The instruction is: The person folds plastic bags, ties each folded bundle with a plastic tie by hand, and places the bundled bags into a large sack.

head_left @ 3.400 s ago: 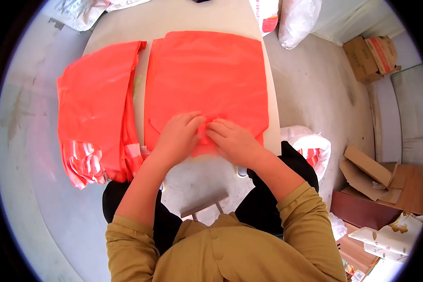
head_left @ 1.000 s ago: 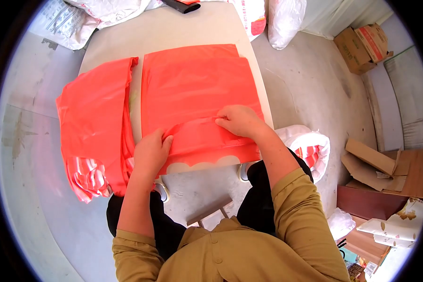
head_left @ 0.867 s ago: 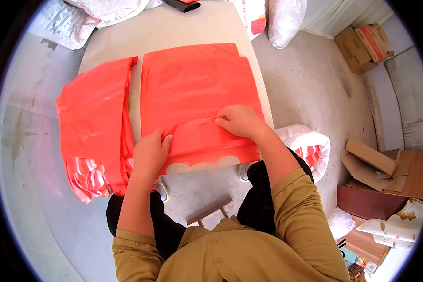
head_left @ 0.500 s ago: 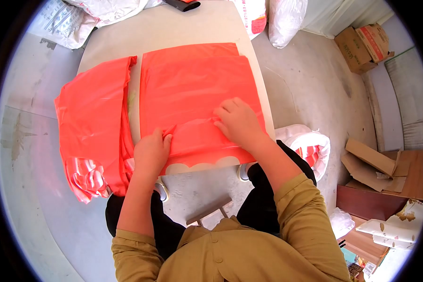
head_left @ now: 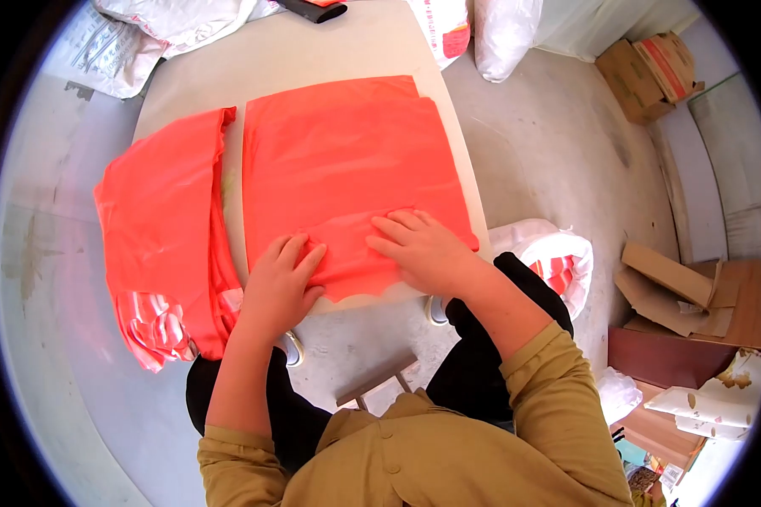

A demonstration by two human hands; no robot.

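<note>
A red plastic bag (head_left: pixel 347 152) lies flat on the table, with its near part folded over into a band. On the left end of that band rests my left hand (head_left: pixel 281 286), fingers spread and touching the plastic. My right hand (head_left: pixel 427 251) lies on the band's right part, palm down with its fingers stretched out. Left of my left hand, a thick folded pile of red plastic bags (head_left: pixel 165 220) hangs over the table's near edge, its bunched end showing white and red.
Beneath the bags is a pale table (head_left: pixel 347 51). White sacks (head_left: pixel 118 59) and a black roll (head_left: pixel 317 10) lie at its far end. A white sack with red contents (head_left: pixel 558 253) stands right of my legs. Cardboard boxes (head_left: pixel 643 80) sit on the floor at far right.
Both hands have opened from pinching the near edge and now press flat on the fold. The right hand has come down toward me, and the folded band lies flatter.
</note>
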